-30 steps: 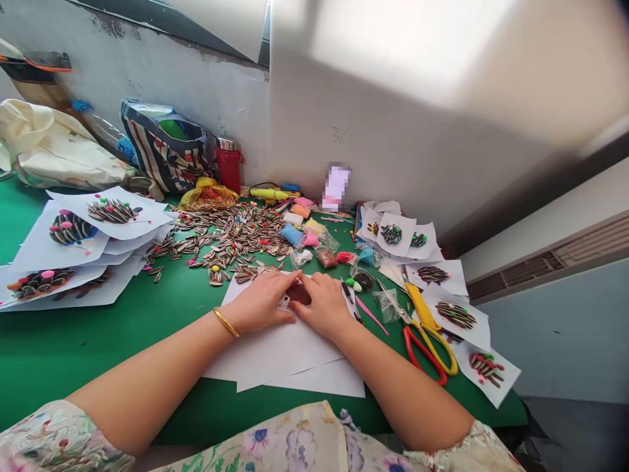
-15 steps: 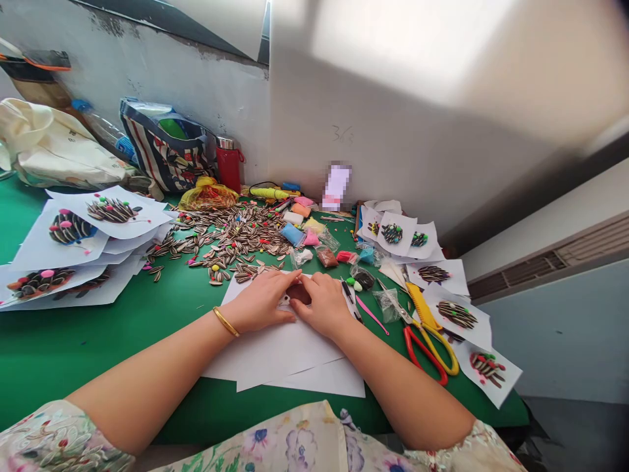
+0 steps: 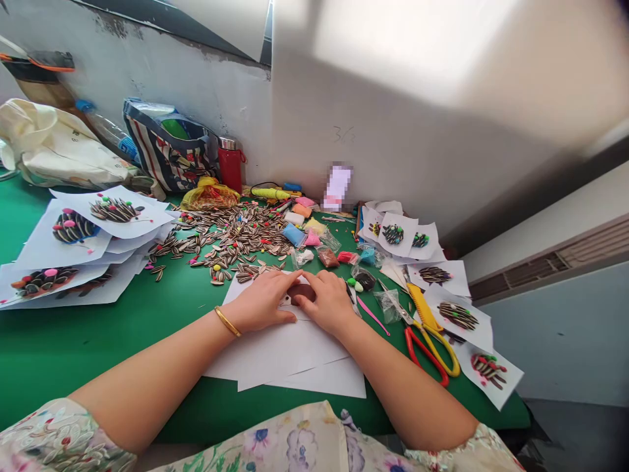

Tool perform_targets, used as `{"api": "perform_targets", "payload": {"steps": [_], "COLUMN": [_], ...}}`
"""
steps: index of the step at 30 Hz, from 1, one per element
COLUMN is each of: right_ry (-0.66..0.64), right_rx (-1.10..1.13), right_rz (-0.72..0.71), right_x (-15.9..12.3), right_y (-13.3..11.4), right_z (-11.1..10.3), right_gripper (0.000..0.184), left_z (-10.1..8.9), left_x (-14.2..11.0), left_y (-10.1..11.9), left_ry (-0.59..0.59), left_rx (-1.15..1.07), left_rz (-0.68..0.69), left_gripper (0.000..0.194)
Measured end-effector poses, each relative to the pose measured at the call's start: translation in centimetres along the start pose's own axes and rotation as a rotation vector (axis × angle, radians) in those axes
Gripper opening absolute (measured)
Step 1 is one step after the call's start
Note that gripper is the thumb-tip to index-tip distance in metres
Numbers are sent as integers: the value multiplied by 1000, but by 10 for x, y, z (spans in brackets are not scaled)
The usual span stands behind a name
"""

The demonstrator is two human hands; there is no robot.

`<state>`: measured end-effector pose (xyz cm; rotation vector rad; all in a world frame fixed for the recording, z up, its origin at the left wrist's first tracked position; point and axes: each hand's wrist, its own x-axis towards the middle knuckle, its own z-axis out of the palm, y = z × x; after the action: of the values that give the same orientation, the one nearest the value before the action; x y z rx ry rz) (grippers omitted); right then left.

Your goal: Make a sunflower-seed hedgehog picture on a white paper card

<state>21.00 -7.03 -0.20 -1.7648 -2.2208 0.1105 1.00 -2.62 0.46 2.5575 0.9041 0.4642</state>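
Brown clay [image 3: 303, 293] lies pressed into a flat, rounded shape on white paper [image 3: 289, 347], partly covered by my hands. My left hand [image 3: 263, 301], with a gold bangle on its wrist, rests at the left of the clay. Its fingers reach forward and its thumb is apart, touching the paper side. My right hand [image 3: 329, 301] curves round the clay's right side, its thumb on the surface and its fingertips at the far edge. A small black-and-white spot like an eye [image 3: 287, 298] shows between the hands.
Striped sunflower seeds [image 3: 240, 229] are heaped beyond my hands. Packets of coloured clay [image 3: 293, 235] lie to their right. Red-and-yellow scissors [image 3: 427, 347], a yellow cutter [image 3: 422, 307] and a pink tool [image 3: 372, 314] lie right. Papers with seed hedgehogs [image 3: 115, 210] are stacked left, others right.
My right thumb has shifted slightly on the brown clay, and more of the clay shows between my hands. My left hand stays almost in place.
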Motion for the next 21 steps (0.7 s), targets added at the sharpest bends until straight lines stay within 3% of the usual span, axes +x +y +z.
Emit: {"api": "perform_targets", "payload": {"steps": [10,17,21], "right_ry": [14,9,33], "right_rx": [6,-33,-5], "right_rz": [1,6,16], "right_x": [0,0,2], "right_y": [-2,-5,2], "right_z": [0,4,-2], "right_gripper": [49,58,53], "left_z": [-1,-1,0], "left_x": [0,0,0], "left_y": [2,0,0], "left_ry": [3,14,-2], "left_rx": [-10,-6,8], "left_rz": [5,25,9], "left_gripper": [86,87,89]}}
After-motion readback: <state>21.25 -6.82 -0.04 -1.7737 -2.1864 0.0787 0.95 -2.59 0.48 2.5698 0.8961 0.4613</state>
